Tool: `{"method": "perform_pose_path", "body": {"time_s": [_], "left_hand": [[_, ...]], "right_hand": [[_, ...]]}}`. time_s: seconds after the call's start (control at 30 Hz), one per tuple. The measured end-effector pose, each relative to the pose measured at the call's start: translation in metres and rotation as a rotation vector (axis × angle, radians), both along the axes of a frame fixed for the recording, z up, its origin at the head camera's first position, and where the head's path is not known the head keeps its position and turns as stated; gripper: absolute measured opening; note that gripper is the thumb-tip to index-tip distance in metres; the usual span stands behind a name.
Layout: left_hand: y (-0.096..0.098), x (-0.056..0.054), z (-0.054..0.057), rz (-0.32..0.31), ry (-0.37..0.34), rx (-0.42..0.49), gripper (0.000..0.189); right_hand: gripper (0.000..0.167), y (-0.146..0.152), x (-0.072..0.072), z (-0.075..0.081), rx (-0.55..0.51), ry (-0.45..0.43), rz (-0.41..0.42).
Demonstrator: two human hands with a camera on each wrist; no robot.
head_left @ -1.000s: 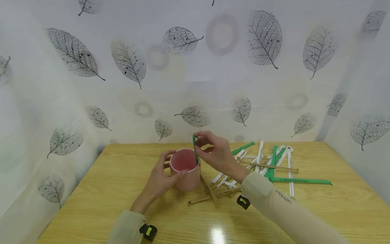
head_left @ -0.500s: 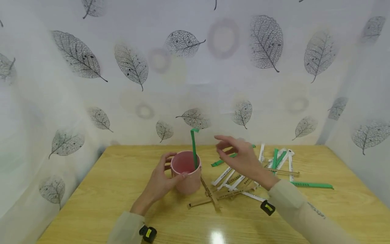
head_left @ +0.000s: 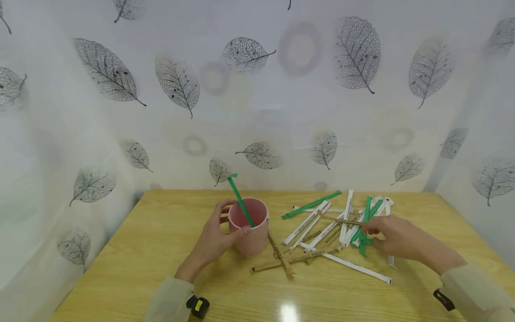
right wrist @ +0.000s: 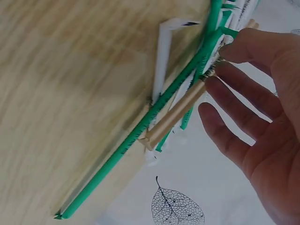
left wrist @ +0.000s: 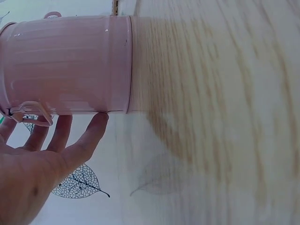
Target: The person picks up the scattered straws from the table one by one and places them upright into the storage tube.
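Observation:
My left hand (head_left: 215, 241) grips a small pink bucket (head_left: 251, 241), its thumb at the near rim and its other fingers round the far left side. In the left wrist view, fingertips press the wall of the bucket (left wrist: 70, 65) beside a wire handle. One green paper-wrapped straw (head_left: 242, 203) with a bent top leans leftward out of the bucket. My right hand (head_left: 402, 239) is at the right side of a straw pile, fingertips at a green straw (head_left: 364, 243). In the right wrist view, its spread fingers lie close over a long green straw (right wrist: 136, 126) and a brown straw (right wrist: 176, 112).
Several white straws (head_left: 306, 223), a green straw (head_left: 311, 205) and brown straws (head_left: 295, 258) lie crossed on the wooden table (head_left: 193, 295). One brown straw (head_left: 279, 255) lies against the bucket's right side. A leaf-patterned curtain (head_left: 257, 112) hangs behind the table.
My right hand has let go of the green straw in the bucket and moved right to the pile. That straw has tipped from upright to leaning left. My left hand keeps its hold.

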State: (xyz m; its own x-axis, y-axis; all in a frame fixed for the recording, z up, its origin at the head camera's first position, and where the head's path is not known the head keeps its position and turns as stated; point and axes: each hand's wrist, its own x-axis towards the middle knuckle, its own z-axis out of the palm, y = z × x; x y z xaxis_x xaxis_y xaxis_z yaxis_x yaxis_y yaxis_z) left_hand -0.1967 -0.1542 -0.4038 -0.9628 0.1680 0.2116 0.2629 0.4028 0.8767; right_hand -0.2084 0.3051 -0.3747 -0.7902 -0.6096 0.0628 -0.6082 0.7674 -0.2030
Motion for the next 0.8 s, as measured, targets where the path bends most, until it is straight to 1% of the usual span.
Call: {"method": "perform_pose_path", "body": {"time_s": [0.1, 0.17, 0.27, 0.4, 0.5, 0.63, 0.8], "left_hand": [[0.0, -0.001, 0.001, -0.006, 0.005, 0.004, 0.072], [0.0, -0.001, 0.001, -0.008, 0.003, 0.003, 0.072], [0.0, 0.0, 0.001, -0.014, -0.006, 0.003, 0.072], [0.0, 0.0, 0.001, -0.008, -0.009, 0.0, 0.072], [0.001, -0.001, 0.002, 0.003, -0.003, -0.006, 0.072], [0.002, -0.002, 0.002, 0.0, 0.003, -0.003, 0.074], [0.002, -0.002, 0.001, -0.014, 0.007, 0.008, 0.075]], "right_hand": [[0.033, 0.004, 0.005, -0.007, 0.039, -0.031, -0.049], [0.036, 0.003, 0.007, -0.01, 0.045, -0.016, -0.058], [0.037, 0.002, 0.01, -0.014, 0.055, -0.001, -0.049], [0.036, 0.001, 0.013, -0.017, 0.076, 0.019, -0.05], [0.035, -0.001, 0.014, -0.02, 0.09, 0.018, -0.063], [0.033, -0.001, 0.012, -0.024, 0.102, 0.028, -0.053], [0.031, 0.0, 0.011, -0.027, 0.095, 0.104, -0.012]]}}
